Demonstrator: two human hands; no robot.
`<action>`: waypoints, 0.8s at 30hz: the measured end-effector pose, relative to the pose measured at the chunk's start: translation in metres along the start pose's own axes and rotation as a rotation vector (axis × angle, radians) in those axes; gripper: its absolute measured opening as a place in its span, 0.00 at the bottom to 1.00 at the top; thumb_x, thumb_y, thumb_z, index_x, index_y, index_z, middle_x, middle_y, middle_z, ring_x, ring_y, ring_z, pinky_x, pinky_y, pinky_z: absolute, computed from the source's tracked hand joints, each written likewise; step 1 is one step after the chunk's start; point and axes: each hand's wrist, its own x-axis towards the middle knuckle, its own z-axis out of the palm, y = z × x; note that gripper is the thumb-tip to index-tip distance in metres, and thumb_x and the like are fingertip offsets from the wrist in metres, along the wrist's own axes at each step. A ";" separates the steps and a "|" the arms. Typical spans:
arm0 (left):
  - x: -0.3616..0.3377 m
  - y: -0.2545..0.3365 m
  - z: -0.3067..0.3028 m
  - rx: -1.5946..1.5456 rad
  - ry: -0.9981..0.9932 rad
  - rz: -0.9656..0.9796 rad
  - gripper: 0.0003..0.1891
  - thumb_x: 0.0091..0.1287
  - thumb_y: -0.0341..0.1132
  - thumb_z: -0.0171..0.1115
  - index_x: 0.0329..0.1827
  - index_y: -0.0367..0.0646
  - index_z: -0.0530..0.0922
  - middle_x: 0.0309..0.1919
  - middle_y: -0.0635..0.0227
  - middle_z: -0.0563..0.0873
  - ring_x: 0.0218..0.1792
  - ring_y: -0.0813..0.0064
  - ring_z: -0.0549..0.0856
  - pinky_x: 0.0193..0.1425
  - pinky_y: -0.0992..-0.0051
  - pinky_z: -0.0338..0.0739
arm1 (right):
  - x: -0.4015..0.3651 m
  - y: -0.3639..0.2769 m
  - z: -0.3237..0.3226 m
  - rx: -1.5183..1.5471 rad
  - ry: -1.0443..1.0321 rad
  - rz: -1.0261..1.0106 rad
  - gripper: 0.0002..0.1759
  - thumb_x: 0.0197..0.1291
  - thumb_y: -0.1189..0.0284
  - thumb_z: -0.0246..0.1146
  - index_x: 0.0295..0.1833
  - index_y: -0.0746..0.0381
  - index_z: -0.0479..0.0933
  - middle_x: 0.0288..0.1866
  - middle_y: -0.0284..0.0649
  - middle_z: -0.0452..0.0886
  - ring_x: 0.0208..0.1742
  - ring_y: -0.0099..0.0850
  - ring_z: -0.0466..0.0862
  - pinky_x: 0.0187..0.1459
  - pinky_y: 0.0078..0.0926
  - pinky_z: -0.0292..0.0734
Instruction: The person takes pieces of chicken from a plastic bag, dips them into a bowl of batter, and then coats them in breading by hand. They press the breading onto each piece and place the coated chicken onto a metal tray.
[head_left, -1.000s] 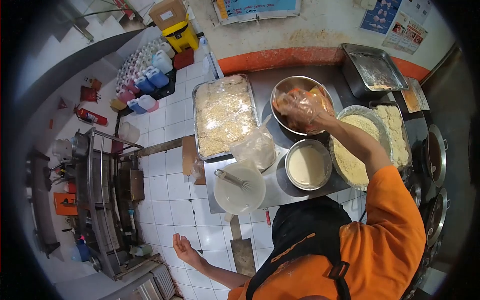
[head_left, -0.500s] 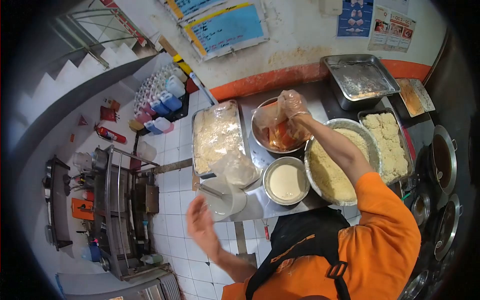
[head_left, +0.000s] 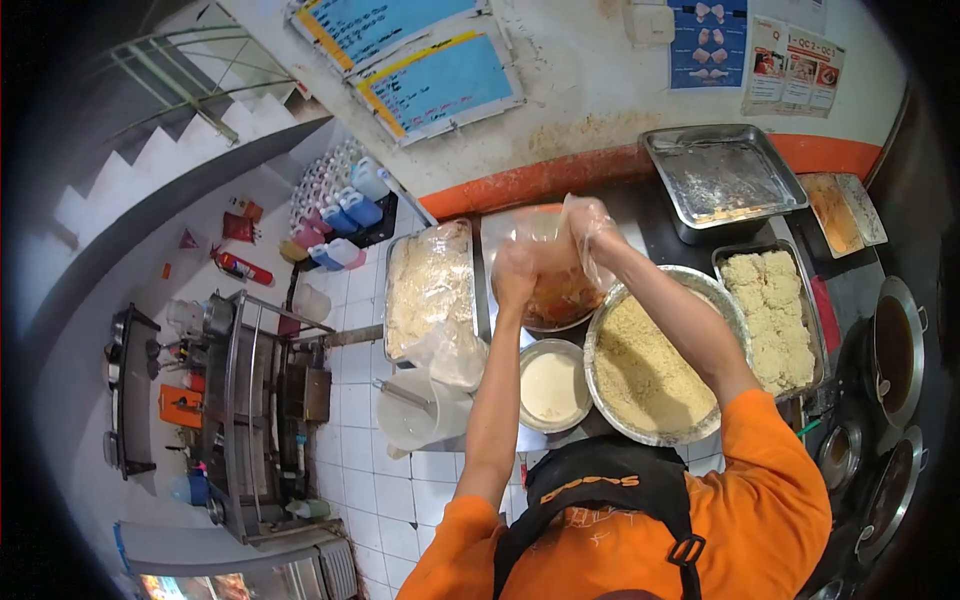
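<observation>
Clear bag (head_left: 552,262) of orange stuff held over metal bowl (head_left: 560,324) on tabletop (head_left: 655,225), likely so drips are caught. Bag top pinched by left hand (head_left: 515,268) at 9 o'clock, by gloved right hand (head_left: 590,222) at 2 o'clock. Crumb bowl (head_left: 650,370) set at 5 o'clock.

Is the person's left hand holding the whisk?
No, the left hand grips the plastic bag; the whisk rests in the white bucket.
</observation>
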 end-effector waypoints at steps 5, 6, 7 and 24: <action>0.016 -0.055 0.043 -0.030 0.024 -0.259 0.19 0.65 0.40 0.67 0.53 0.35 0.80 0.45 0.56 0.87 0.45 0.64 0.85 0.52 0.61 0.81 | -0.024 0.009 -0.009 0.073 -0.080 0.153 0.12 0.67 0.68 0.59 0.39 0.66 0.82 0.39 0.41 0.84 0.36 0.30 0.82 0.36 0.37 0.79; 0.019 -0.059 0.048 -0.247 0.048 -0.338 0.18 0.68 0.39 0.65 0.55 0.36 0.79 0.46 0.60 0.86 0.45 0.66 0.85 0.50 0.64 0.83 | -0.023 0.007 -0.012 0.076 -0.077 0.151 0.12 0.67 0.68 0.59 0.39 0.66 0.82 0.39 0.41 0.84 0.36 0.30 0.82 0.36 0.37 0.79; 0.019 -0.064 0.051 -0.464 0.071 -0.418 0.17 0.71 0.39 0.63 0.57 0.37 0.79 0.47 0.64 0.85 0.46 0.69 0.85 0.48 0.67 0.84 | -0.022 0.006 -0.016 -0.040 -0.050 0.183 0.13 0.66 0.67 0.60 0.41 0.66 0.83 0.38 0.40 0.85 0.38 0.29 0.82 0.38 0.36 0.80; 0.051 0.034 0.030 -0.141 -0.198 -0.529 0.28 0.81 0.48 0.47 0.34 0.36 0.88 0.24 0.60 0.88 0.26 0.69 0.83 0.36 0.65 0.76 | -0.046 0.018 -0.010 -0.932 -0.155 -0.273 0.29 0.64 0.50 0.58 0.37 0.69 0.84 0.34 0.58 0.85 0.37 0.47 0.87 0.40 0.47 0.77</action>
